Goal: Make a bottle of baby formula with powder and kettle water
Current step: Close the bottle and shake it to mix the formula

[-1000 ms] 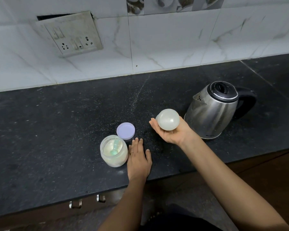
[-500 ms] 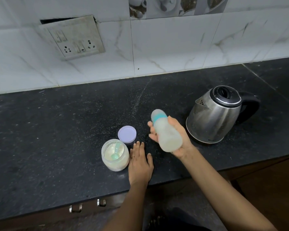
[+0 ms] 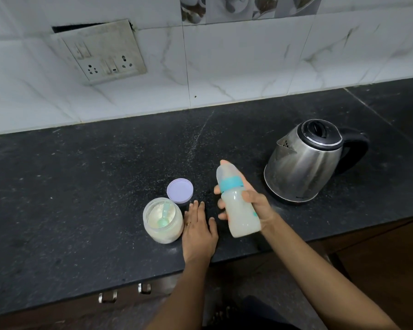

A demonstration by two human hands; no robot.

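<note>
- Two bare hands showed over the dark stone counter [image 3: 81, 186], and only one of them held anything.
- The right hand [image 3: 260, 207] gripped the baby bottle [image 3: 242, 215] round its lower body. Its thumb [image 3: 248, 195] curled across the side facing the camera, and its fingertips [image 3: 221, 204] came round from behind at the bottle's left edge.
- The bottle leaned in that grip, base toward the person and top pointing away, and it appeared to be held clear of the counter.
- A cloudy whitish liquid filled the bottle's body. Above the grip sat a teal collar [image 3: 230, 183], with a clear cap [image 3: 225, 169] over the top.
- The left hand [image 3: 199, 232] lay palm down on the counter just left of the gripping hand. Its fingers were straight and close together and held nothing (a ring [image 3: 188, 223] showed on one finger).
- Just beside the left hand, on the side away from the grip, stood an open jar [image 3: 165, 234] of pale powder with a teal scoop [image 3: 163, 220] resting inside. Whether hand and jar touched could not be told.
- A lavender lid [image 3: 179, 190] lay on the counter just beyond the jar, ahead of the left hand's fingertips and left of the bottle's top.
- The steel kettle [image 3: 303, 163] stood upright beyond the gripping hand and to its right, near but apart. Its black lid was down, its spout faced the bottle, and its handle was on the side away from the grip.
- Well beyond the grip and off to its left, a grimy switch plate [image 3: 105, 55] sat on the white tiled wall [image 3: 248, 67].
- Two metal drawer handles [image 3: 107, 297] showed under the counter's front edge, nearer the person than either hand.
</note>
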